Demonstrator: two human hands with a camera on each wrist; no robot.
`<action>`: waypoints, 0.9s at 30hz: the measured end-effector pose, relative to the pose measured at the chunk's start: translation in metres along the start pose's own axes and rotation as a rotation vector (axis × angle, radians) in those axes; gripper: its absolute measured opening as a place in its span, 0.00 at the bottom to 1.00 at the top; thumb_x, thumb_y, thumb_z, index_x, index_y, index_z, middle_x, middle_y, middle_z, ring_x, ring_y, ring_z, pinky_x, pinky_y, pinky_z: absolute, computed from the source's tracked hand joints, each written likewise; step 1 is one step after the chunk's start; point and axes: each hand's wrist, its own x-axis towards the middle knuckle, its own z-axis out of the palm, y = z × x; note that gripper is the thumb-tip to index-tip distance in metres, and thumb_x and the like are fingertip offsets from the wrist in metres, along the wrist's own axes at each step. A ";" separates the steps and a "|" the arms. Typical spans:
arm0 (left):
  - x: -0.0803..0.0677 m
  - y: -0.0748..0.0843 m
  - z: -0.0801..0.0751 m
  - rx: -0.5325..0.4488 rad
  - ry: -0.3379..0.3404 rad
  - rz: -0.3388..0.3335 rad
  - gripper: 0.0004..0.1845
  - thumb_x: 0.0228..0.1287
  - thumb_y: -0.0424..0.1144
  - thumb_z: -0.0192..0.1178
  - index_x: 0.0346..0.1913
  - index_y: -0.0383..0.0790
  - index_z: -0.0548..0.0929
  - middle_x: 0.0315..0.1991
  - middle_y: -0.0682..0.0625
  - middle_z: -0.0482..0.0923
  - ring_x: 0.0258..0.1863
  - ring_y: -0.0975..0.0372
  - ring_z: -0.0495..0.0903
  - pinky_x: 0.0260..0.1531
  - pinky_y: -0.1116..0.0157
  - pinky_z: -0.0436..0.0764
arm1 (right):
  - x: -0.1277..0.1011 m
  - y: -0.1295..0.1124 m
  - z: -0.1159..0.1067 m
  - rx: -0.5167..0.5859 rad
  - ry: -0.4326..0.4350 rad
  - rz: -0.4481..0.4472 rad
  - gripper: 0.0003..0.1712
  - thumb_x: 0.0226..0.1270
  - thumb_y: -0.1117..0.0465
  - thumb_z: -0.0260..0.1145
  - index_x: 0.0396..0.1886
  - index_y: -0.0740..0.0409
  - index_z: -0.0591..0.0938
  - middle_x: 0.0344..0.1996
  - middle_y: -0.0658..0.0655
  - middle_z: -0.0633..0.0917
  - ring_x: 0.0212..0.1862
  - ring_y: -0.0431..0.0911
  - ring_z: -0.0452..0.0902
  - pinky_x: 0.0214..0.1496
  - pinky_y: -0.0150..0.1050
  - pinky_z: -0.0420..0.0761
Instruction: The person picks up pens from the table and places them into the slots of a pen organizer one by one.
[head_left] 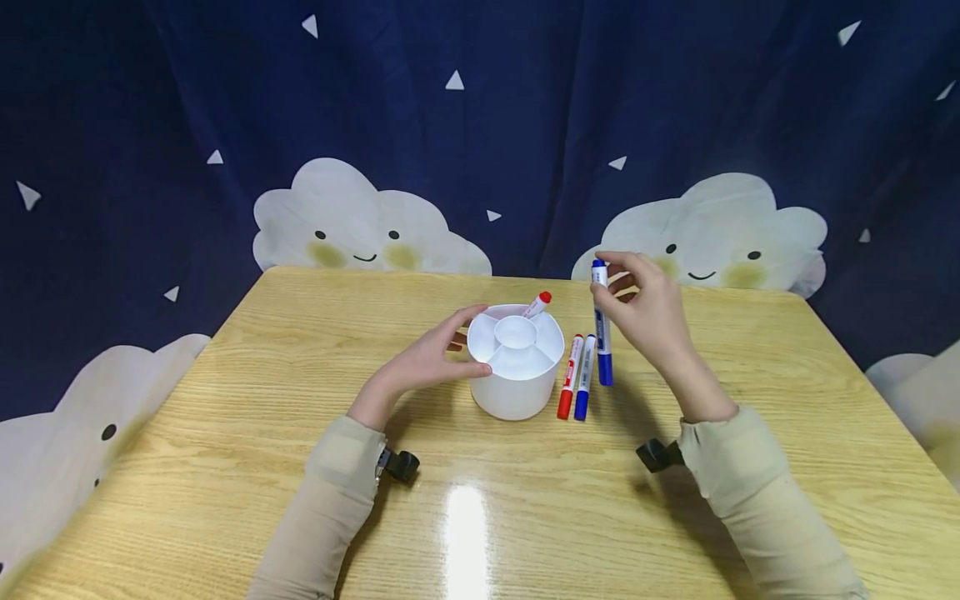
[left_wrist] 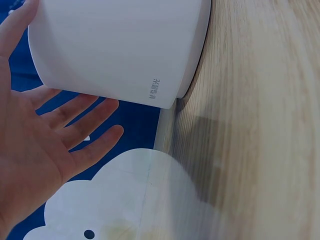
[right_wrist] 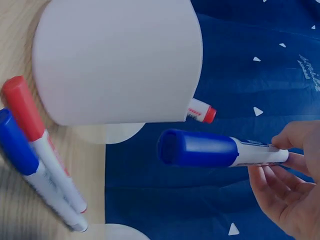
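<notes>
A white round pen holder [head_left: 517,392] with several compartments stands on the table. My left hand [head_left: 431,354] holds it from the left, thumb at the near rim and forefinger toward the back; the other fingers [left_wrist: 95,117] spread beside its wall. One red-capped marker [head_left: 537,305] leans in a rear compartment, red end up. Right of the holder, my right hand [head_left: 641,304] pinches a blue marker [head_left: 603,325] near its upper end, above the table, with its blue cap down. A red marker [head_left: 571,377] and another blue marker [head_left: 585,377] lie side by side between the holder and that hand.
The wooden table [head_left: 225,467] ends at the back against a dark blue curtain [head_left: 517,125] with clouds and white triangles. A black wrist camera [head_left: 401,467] sits on the left wrist, and another black camera [head_left: 657,456] on the right.
</notes>
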 end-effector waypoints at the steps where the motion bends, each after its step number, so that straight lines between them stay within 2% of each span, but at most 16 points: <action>1: 0.000 0.000 0.000 0.000 -0.001 0.001 0.45 0.50 0.47 0.68 0.69 0.52 0.54 0.64 0.53 0.60 0.55 0.54 0.69 0.57 0.55 0.69 | 0.000 -0.002 0.000 0.008 0.014 -0.008 0.20 0.57 0.63 0.63 0.50 0.59 0.78 0.36 0.57 0.80 0.33 0.43 0.77 0.30 0.17 0.73; 6: 0.000 0.001 -0.001 0.008 -0.003 0.001 0.45 0.50 0.47 0.68 0.69 0.53 0.53 0.63 0.53 0.60 0.54 0.54 0.69 0.57 0.55 0.69 | 0.004 -0.010 -0.003 0.063 0.109 -0.079 0.18 0.55 0.65 0.64 0.48 0.59 0.80 0.33 0.56 0.80 0.31 0.34 0.75 0.32 0.18 0.75; 10: 0.001 0.001 -0.001 0.008 -0.003 0.008 0.46 0.50 0.47 0.68 0.69 0.52 0.53 0.64 0.52 0.60 0.54 0.54 0.70 0.57 0.54 0.69 | 0.006 -0.018 -0.005 0.094 0.152 -0.109 0.18 0.55 0.64 0.65 0.48 0.59 0.79 0.33 0.54 0.79 0.32 0.28 0.74 0.33 0.19 0.75; 17: 0.001 0.002 -0.001 0.011 -0.007 0.008 0.46 0.50 0.46 0.67 0.70 0.48 0.53 0.65 0.50 0.59 0.55 0.52 0.69 0.58 0.53 0.68 | 0.009 -0.033 -0.007 0.158 0.197 -0.127 0.20 0.54 0.65 0.67 0.49 0.62 0.78 0.36 0.56 0.80 0.34 0.29 0.75 0.35 0.19 0.76; 27: -0.001 0.002 -0.001 0.003 -0.007 0.000 0.46 0.50 0.47 0.67 0.70 0.50 0.52 0.65 0.51 0.59 0.55 0.53 0.69 0.58 0.52 0.68 | 0.009 -0.048 -0.003 0.258 0.270 -0.165 0.21 0.52 0.70 0.67 0.48 0.65 0.76 0.39 0.57 0.79 0.34 0.31 0.76 0.36 0.22 0.78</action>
